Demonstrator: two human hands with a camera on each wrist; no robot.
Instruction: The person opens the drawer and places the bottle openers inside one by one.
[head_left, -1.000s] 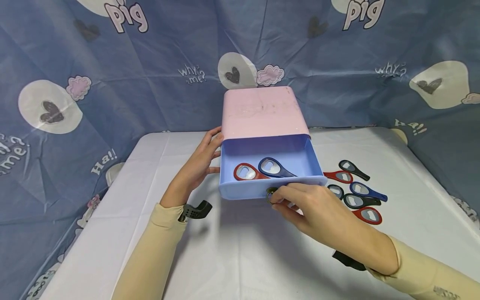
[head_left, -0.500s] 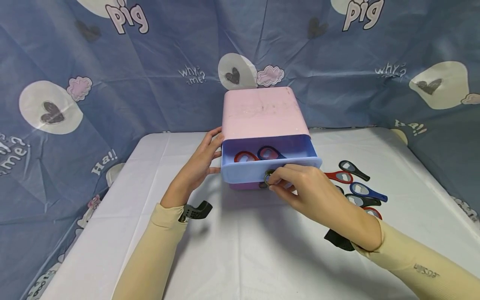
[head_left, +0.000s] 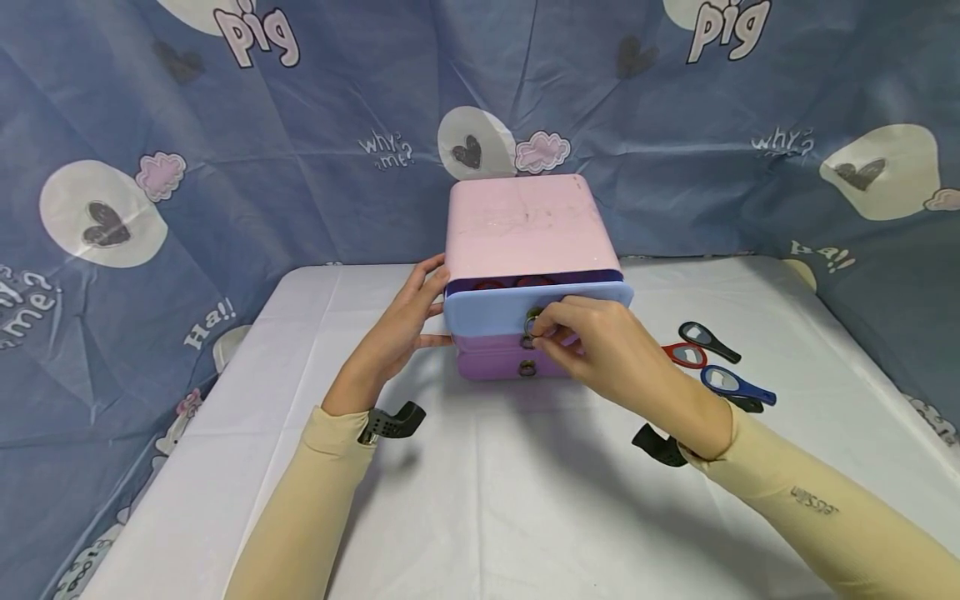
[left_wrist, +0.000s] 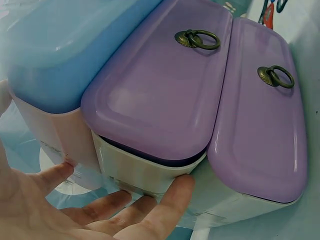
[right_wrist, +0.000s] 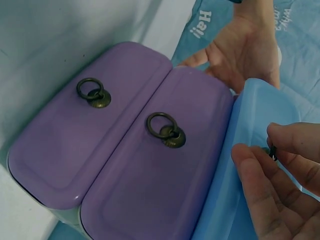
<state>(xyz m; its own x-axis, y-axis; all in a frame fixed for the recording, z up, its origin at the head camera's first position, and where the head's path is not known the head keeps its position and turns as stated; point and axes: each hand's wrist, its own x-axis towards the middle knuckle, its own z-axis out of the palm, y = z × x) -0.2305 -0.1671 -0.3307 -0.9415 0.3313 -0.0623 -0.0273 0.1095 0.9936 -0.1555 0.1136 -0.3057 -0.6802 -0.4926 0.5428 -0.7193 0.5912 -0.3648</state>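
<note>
A small drawer cabinet with a pink top [head_left: 528,225] stands on the white table. Its blue top drawer [head_left: 487,313] sticks out slightly, leaving a narrow dark gap where red edges of bottle openers show. My right hand [head_left: 603,337] pinches the drawer's metal ring pull [head_left: 530,325] between thumb and fingertips. With fingers spread, my left hand [head_left: 393,333] rests against the cabinet's left side; in the left wrist view its fingertips touch the pale side wall [left_wrist: 135,167]. Below the blue drawer are two purple drawers [left_wrist: 160,85], each with its own bronze-coloured ring pull.
Right of the cabinet, several bottle openers lie on the white cloth, among them a black one [head_left: 705,340], a red one [head_left: 686,355] and a blue one [head_left: 735,385]. My right forearm hides part of that group. A blue patterned curtain [head_left: 360,200] hangs behind the table.
My right hand has pushed the blue drawer back from well out to nearly in, covering the red and blue bottle openers inside and uncovering the purple drawers. My left hand has stayed put.
</note>
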